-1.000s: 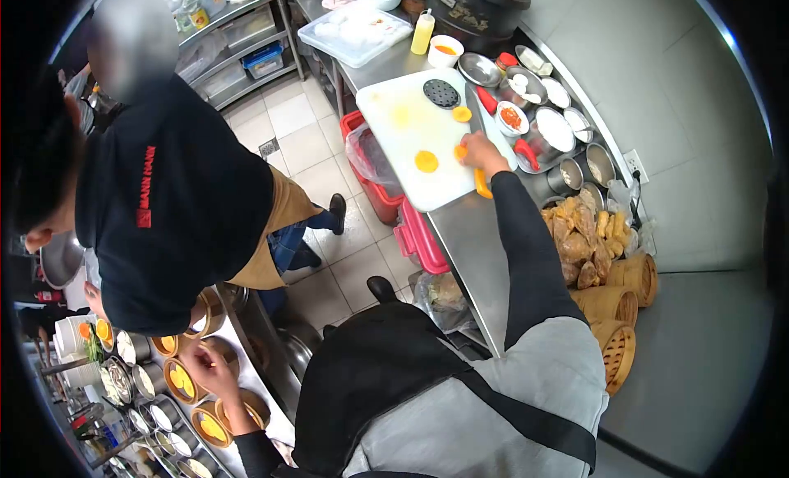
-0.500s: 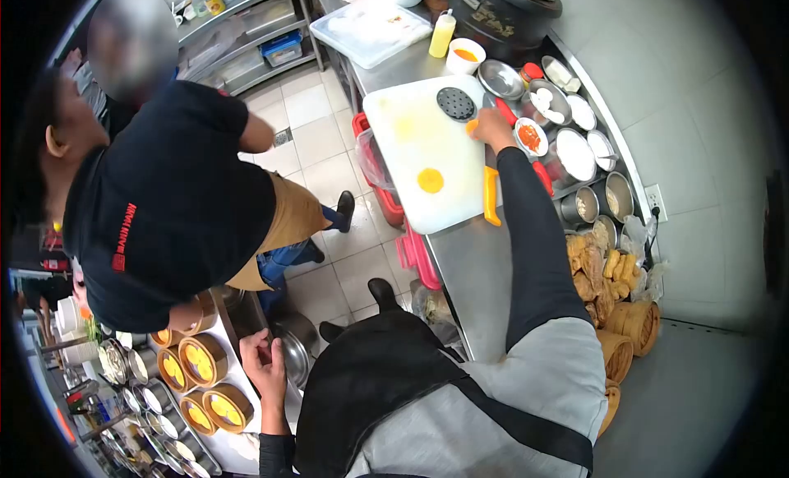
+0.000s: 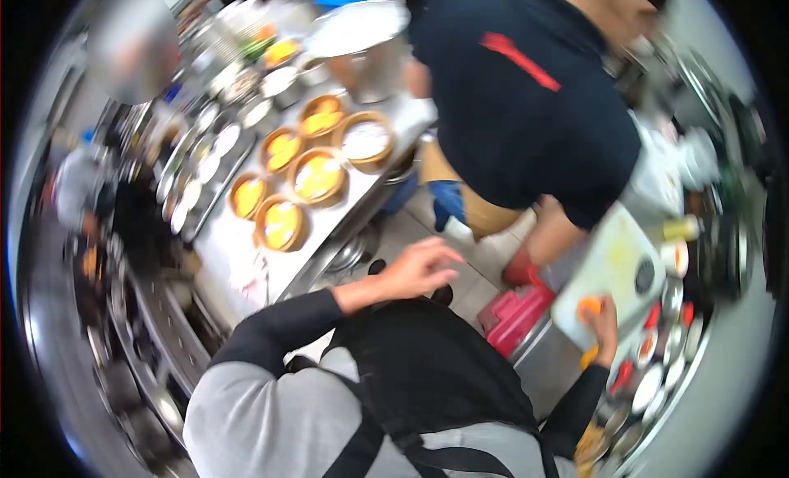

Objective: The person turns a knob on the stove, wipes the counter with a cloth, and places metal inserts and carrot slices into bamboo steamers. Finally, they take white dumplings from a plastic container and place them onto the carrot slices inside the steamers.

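My left hand [image 3: 415,270] is raised in front of the black apron, its fingers apart and nothing in them. On the right, my right hand [image 3: 605,328] has its fingertips closed on a round orange piece [image 3: 588,307] at the near end of the white cutting board [image 3: 575,320]. A black perforated disc [image 3: 644,276] lies farther along the board. Beside my right hand shows a yellow handle [image 3: 588,357], partly hidden. The view is blurred by motion.
Round bamboo steamers [image 3: 316,175] with yellow contents stand on a counter [image 3: 215,249] at the left. A person in a dark shirt [image 3: 526,108] bends between counter and board. A red container [image 3: 516,318] sits below the board; bowls [image 3: 648,386] line its right.
The view has swung left, towards the steamers. My right hand has moved from beside the perforated disc to the orange piece. My left hand has come up before the apron. The co-worker now leans near the board.
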`<state>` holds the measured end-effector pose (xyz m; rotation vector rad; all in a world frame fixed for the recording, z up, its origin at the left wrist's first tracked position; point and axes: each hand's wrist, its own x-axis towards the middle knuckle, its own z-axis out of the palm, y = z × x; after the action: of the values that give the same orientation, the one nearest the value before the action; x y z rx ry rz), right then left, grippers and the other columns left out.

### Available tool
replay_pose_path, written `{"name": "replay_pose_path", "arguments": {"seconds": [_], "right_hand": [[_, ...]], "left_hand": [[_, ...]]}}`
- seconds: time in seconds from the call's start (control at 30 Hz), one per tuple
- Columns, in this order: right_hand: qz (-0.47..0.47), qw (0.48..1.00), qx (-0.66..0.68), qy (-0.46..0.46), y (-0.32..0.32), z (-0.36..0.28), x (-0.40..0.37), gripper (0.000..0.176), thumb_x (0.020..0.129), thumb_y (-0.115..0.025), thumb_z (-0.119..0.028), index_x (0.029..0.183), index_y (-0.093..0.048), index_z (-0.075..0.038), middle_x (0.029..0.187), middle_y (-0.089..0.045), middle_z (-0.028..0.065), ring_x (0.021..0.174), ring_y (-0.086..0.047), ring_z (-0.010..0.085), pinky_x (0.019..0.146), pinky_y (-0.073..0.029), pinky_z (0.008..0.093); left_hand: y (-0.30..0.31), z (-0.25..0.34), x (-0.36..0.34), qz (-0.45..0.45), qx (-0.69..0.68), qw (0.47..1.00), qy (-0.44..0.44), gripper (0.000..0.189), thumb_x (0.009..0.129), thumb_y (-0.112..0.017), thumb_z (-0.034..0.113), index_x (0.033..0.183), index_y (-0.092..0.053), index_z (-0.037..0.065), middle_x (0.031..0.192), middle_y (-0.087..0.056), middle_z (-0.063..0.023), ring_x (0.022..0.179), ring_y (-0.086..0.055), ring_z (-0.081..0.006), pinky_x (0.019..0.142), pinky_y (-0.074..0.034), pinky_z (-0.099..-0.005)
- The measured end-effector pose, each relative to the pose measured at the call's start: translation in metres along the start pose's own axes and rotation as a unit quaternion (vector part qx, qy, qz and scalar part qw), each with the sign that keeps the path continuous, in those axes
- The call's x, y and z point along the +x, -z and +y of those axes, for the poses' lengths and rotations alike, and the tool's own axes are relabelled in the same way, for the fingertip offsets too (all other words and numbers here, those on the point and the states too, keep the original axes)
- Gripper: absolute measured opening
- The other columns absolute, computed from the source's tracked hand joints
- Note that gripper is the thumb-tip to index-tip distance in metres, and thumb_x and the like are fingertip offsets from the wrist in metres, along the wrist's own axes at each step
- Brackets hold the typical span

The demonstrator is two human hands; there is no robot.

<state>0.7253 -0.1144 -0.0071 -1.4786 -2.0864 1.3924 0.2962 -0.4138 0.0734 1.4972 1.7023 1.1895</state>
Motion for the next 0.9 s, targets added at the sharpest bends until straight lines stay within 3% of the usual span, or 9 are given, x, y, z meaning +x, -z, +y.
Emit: {"name": "replay_pose_path", "arguments": {"seconds": [0.13, 0.23, 0.33, 0.37, 0.43, 0.53, 0.63, 0.7, 0.9], "right_hand": [[-0.198, 0.972, 0.128, -0.026, -0.049, -0.105, -0.042, 0.035, 0.080, -0.072, 0.005, 0.110, -0.055, -0.002, 0.100, -0.066, 0.0046, 0.086, -0.065, 0.0135, 0.072, -0.055, 0.0255], [-0.332, 0.925, 0.179, 0.051, -0.138, -0.207, -0.059, 0.042, 0.085, -0.071, 0.000, 0.125, -0.057, 0.002, 0.112, -0.066, 0.0072, 0.103, -0.064, 0.0171, 0.093, -0.050, 0.0288], [-0.296, 0.910, -0.029, 0.289, -0.224, -0.255, -0.033, 0.041, 0.082, -0.073, -0.011, 0.121, -0.064, 0.001, 0.112, -0.058, 0.0148, 0.102, -0.060, 0.0262, 0.085, -0.051, 0.0349], [-0.237, 0.894, -0.075, 0.373, -0.247, -0.279, -0.026, 0.042, 0.080, -0.073, -0.009, 0.121, -0.065, -0.002, 0.113, -0.055, 0.0136, 0.100, -0.060, 0.0270, 0.084, -0.051, 0.0345], [-0.191, 0.929, 0.024, 0.317, -0.291, -0.309, -0.019, 0.046, 0.079, -0.075, -0.008, 0.123, -0.063, -0.002, 0.115, -0.054, 0.0139, 0.097, -0.061, 0.0265, 0.083, -0.052, 0.0332], [-0.193, 0.891, -0.049, 0.409, -0.349, -0.338, 0.016, 0.031, 0.083, -0.075, -0.005, 0.111, -0.062, 0.001, 0.100, -0.060, 0.0072, 0.088, -0.063, 0.0136, 0.073, -0.053, 0.0258], [-0.231, 0.909, 0.113, 0.327, -0.408, -0.364, 0.059, 0.019, 0.087, -0.068, -0.004, 0.103, -0.064, 0.004, 0.090, -0.067, 0.0066, 0.080, -0.062, 0.0116, 0.072, -0.051, 0.0270], [-0.149, 0.950, 0.031, 0.274, -0.423, -0.417, 0.072, 0.018, 0.089, -0.066, -0.006, 0.104, -0.064, 0.004, 0.080, -0.069, 0.0057, 0.073, -0.064, 0.0123, 0.068, -0.052, 0.0290], [-0.014, 0.925, -0.157, 0.346, -0.508, -0.427, 0.175, 0.021, 0.084, -0.072, -0.011, 0.101, -0.065, -0.002, 0.081, -0.068, 0.0136, 0.070, -0.066, 0.0222, 0.066, -0.052, 0.0343]], "left_hand": [[-0.015, 0.002, 0.007, -0.175, -0.284, 0.913, 0.234, 0.051, 0.096, -0.064, 0.043, 0.129, -0.059, 0.004, 0.110, -0.065, -0.0060, 0.089, -0.063, -0.0146, 0.076, -0.052, -0.0273], [-0.026, -0.015, 0.004, -0.218, -0.451, 0.815, 0.291, 0.057, 0.099, -0.055, 0.050, 0.133, -0.053, 0.004, 0.115, -0.063, -0.0082, 0.094, -0.064, -0.0168, 0.080, -0.054, -0.0301], [0.007, -0.032, -0.010, -0.221, -0.603, 0.737, 0.209, 0.054, 0.102, -0.049, 0.047, 0.134, -0.050, 0.003, 0.120, -0.061, -0.0100, 0.102, -0.063, -0.0190, 0.084, -0.055, -0.0332], [0.017, -0.041, -0.016, -0.120, -0.601, 0.763, 0.205, 0.047, 0.105, -0.046, 0.041, 0.131, -0.051, 0.002, 0.121, -0.060, -0.0100, 0.106, -0.062, -0.0191, 0.084, -0.056, -0.0349], [0.051, -0.061, -0.023, -0.047, -0.581, 0.797, 0.159, 0.045, 0.106, -0.047, 0.034, 0.137, -0.048, 0.001, 0.126, -0.059, -0.0108, 0.112, -0.061, -0.0196, 0.091, -0.054, -0.0354], [0.100, -0.078, -0.041, 0.066, -0.616, 0.760, 0.198, 0.043, 0.103, -0.050, 0.021, 0.141, -0.043, 0.003, 0.130, -0.057, -0.0100, 0.117, -0.059, -0.0196, 0.099, -0.051, -0.0378], [0.147, -0.102, -0.059, 0.152, -0.637, 0.741, 0.150, 0.040, 0.103, -0.049, 0.015, 0.139, -0.042, 0.002, 0.122, -0.060, -0.0158, 0.116, -0.061, -0.0279, 0.101, -0.050, -0.0414], [0.174, -0.105, -0.069, 0.228, -0.592, 0.757, 0.160, 0.037, 0.103, -0.052, 0.018, 0.134, -0.046, 0.000, 0.116, -0.064, -0.0178, 0.108, -0.065, -0.0266, 0.094, -0.056, -0.0380], [0.217, -0.115, -0.082, 0.333, -0.485, 0.767, 0.257, 0.038, 0.099, -0.062, 0.025, 0.125, -0.053, 0.000, 0.100, -0.069, -0.0121, 0.076, -0.072, -0.0201, 0.063, -0.059, -0.0257]]}}
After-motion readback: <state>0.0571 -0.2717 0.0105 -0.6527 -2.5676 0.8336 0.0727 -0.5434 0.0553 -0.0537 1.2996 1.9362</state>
